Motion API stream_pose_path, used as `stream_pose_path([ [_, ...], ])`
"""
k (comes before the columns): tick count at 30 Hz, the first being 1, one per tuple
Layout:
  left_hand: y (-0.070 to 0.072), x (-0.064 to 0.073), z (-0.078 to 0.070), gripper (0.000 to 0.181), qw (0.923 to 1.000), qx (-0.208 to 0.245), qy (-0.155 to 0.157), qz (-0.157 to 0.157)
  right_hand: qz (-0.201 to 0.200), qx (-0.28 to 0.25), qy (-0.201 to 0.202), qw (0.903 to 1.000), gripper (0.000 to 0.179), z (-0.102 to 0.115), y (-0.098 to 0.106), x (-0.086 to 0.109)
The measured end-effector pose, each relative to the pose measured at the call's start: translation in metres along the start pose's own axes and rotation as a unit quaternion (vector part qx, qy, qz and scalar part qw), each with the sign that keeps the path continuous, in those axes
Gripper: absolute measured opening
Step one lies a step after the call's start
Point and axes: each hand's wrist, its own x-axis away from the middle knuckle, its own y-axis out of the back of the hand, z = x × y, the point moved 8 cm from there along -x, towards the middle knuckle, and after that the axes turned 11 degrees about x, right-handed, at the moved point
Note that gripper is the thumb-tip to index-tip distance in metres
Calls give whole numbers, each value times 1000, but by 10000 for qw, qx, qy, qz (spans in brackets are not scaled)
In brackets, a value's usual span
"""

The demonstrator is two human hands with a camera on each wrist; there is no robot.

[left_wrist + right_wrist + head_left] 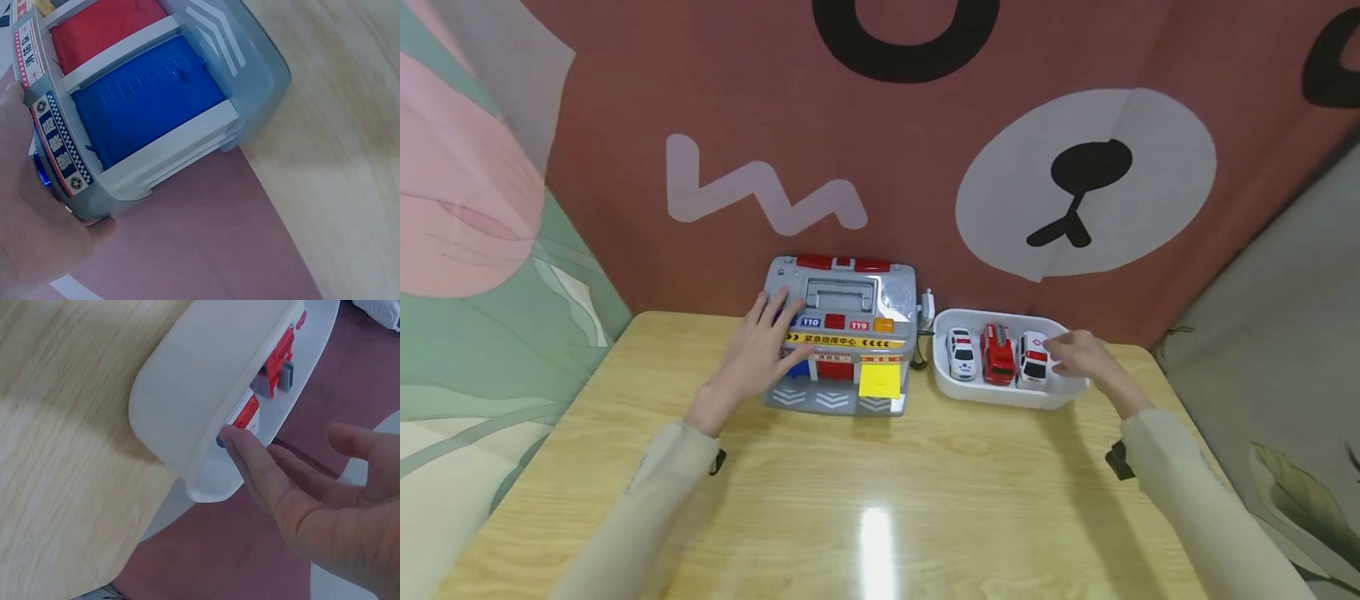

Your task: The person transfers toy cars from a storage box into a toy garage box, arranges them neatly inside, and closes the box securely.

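Toy station point(842, 340) in grey stands on the table point(805, 483) at the centre of the head frame. The left hand point(751, 352) rests on its left side, fingers spread and nearly straight. Just to its right, a white tray point(1000, 396) carries a white car point(961, 354), a red fire truck point(997, 357) and an ambulance point(1033, 362). The right hand point(1081, 357) reaches over the tray's right end, fingers extended, thumb apart, gripping nothing; contact with the ambulance cannot be told.

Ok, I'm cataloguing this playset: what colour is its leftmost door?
Blue; the leftmost door shows best in the left wrist view.
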Motion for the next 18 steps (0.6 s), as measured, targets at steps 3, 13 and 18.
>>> stream_pose_path([
  [3, -1, 0, -1, 77, 9999, 48, -57, -84, 101, 53, -55, 9999, 49, -6, -3, -5],
  [13, -6, 0, 0, 75, 9995, 103, -147, -269, 386, -9, -298, 9988, 32, -23, -24, -21],
  [18, -7, 1, 1, 75, 9990, 130, -212, -372, 366, -510, -427, 9971, 35, -30, -31, -29],
])
